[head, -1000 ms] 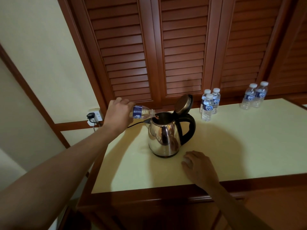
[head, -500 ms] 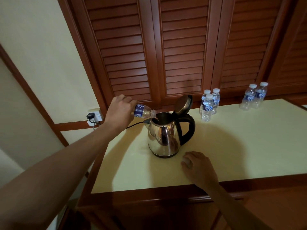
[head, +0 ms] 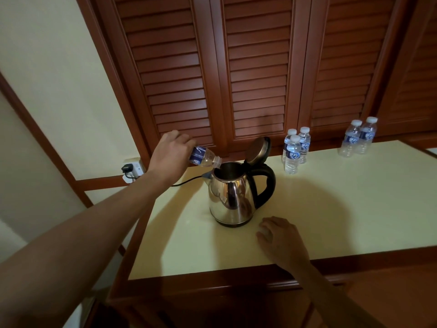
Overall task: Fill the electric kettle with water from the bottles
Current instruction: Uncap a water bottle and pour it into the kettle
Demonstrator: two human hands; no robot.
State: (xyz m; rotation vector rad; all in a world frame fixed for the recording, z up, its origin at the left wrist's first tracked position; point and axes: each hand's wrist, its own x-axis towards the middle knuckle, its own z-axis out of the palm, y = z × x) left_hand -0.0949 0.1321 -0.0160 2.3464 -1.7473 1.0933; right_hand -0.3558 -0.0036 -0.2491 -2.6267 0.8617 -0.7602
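Note:
A steel electric kettle [head: 230,200] with a black handle stands on the cream tabletop, its lid [head: 258,150] tipped up and open. My left hand [head: 169,157] grips a small water bottle [head: 203,157] with a blue label, tilted steeply with its neck down over the kettle's mouth. My right hand [head: 281,240] rests flat on the table just right of the kettle's base, fingers spread, holding nothing. Three capped bottles [head: 294,150] stand behind the kettle to the right, and two more bottles [head: 358,138] stand at the far right.
The tabletop [head: 354,209] has a wooden front edge. Louvered wooden doors [head: 255,74] rise behind it. A black cord [head: 186,183] runs from the kettle to a wall socket [head: 133,168] at the left.
My left hand has raised the bottle's base, so the bottle tilts more steeply into the kettle. My right hand and the kettle have stayed put.

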